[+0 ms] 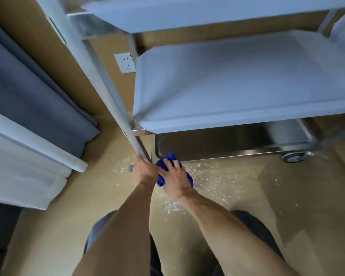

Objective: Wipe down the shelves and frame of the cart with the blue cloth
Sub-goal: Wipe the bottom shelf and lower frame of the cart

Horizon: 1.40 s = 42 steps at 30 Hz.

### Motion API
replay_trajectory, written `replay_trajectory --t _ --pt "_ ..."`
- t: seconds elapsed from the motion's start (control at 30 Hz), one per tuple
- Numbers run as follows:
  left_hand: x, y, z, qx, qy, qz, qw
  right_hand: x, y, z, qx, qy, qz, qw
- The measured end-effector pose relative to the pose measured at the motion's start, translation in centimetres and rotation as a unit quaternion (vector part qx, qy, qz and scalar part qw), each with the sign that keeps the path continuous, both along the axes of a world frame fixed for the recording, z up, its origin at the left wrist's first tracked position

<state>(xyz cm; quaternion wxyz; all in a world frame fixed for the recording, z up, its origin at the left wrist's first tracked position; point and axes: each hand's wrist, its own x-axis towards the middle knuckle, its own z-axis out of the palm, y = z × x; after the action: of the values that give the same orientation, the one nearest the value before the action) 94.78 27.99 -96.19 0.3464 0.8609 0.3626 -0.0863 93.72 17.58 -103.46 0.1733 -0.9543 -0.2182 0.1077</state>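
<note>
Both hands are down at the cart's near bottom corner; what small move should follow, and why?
Probably rub the blue cloth around the foot of the corner post: the right hand holds it bunched there, and the left hand grips the post's base, steadying the cart.

the cart (237, 82) is showing brushed metal, its shelves looking matt and its bottom tray shinier; at 6 o'clock below it the blue cloth (168, 165) is looking soft and crumpled, the floor (287, 196) smooth wood-look.
</note>
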Motion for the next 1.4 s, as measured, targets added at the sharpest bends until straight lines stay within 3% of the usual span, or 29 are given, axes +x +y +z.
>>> replay_trajectory --t 0.07,0.17,0.3,0.37,0.53,0.77,0.93,1.03,1.17,1.27,1.4 --pt "0.0 -1.1 1.4 0.007 0.034 -0.019 0.999 0.3 -2.6 1.8 0.007 0.047 0.002 0.999" --pt "-0.1 -3.0 4.1 0.023 0.032 -0.085 0.996 0.2 -5.6 4.3 0.033 0.151 -0.157 0.975" --pt "0.0 -5.2 8.7 0.02 -0.012 -0.169 0.985 -1.5 -9.6 7.4 0.152 0.231 -0.413 0.868" --pt "-0.4 -6.0 10.8 0.023 -0.027 -0.198 0.98 -3.0 -11.1 9.7 0.214 0.242 -0.471 0.821" --pt "-2.2 -7.9 13.8 0.036 -0.044 -0.24 0.969 -5.9 -13.9 13.9 0.287 0.219 -0.565 0.742" --pt "-4.2 -10.0 13.8 0.052 -0.041 -0.254 0.965 -6.2 -15.0 15.7 0.407 0.2 -0.603 0.656" --pt "-4.5 -11.1 9.9 0.034 0.015 -0.262 0.964 -6.1 -15.2 13.2 0.405 0.215 -0.611 0.645" --pt "-5.6 -12.0 9.1 -0.059 0.09 -0.243 0.964 -7.6 -15.2 14.1 0.396 0.247 -0.619 0.632" --pt "-10.0 -11.7 15.8 -0.253 0.209 -0.122 0.937 -11.0 -14.8 20.1 0.449 0.346 -0.583 0.582" --pt "-11.7 -11.7 23.9 -0.349 0.211 -0.031 0.913 -12.8 -13.8 28.7 0.49 0.418 -0.557 0.524" --pt "-12.8 -12.2 33.6 -0.351 0.188 -0.011 0.917 -13.9 -12.7 41.0 0.528 0.408 -0.565 0.485"
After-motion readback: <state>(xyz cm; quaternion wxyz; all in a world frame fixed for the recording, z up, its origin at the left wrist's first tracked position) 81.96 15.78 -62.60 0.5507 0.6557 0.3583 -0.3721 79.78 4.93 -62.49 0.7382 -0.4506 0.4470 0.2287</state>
